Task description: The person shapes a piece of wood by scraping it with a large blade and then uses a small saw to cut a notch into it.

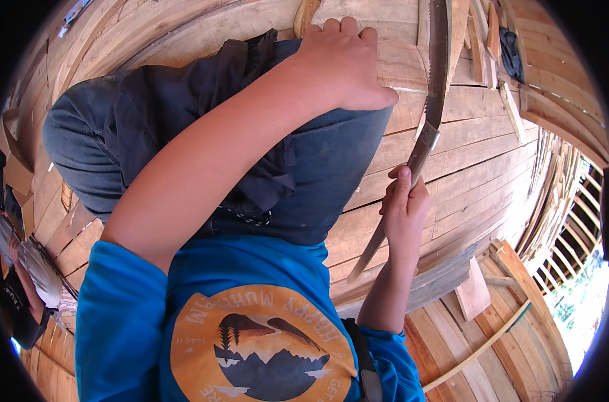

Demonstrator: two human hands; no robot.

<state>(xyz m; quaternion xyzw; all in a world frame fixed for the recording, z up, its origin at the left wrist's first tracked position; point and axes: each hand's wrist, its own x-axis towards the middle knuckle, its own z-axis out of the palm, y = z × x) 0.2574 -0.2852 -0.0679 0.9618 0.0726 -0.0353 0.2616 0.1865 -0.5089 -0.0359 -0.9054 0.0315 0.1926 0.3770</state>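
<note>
My left hand (pixel 344 60) presses flat on a wooden plank (pixel 401 67) at the top of the view, fingers curled over its far edge. My right hand (pixel 405 208) grips the long wooden handle of a hand saw (pixel 433 100). The toothed blade runs upward along the plank's right end, just right of my left hand. My knee in dark jeans (pixel 318 161) rests on the board floor below the plank. My blue shirt fills the lower middle.
A plank floor (pixel 478 161) surrounds me. A short offcut (pixel 474 293) lies at lower right near loose boards and slats (pixel 552 194). A dark cloth (pixel 512 53) sits at upper right. Another person (pixel 23 275) is at the left edge.
</note>
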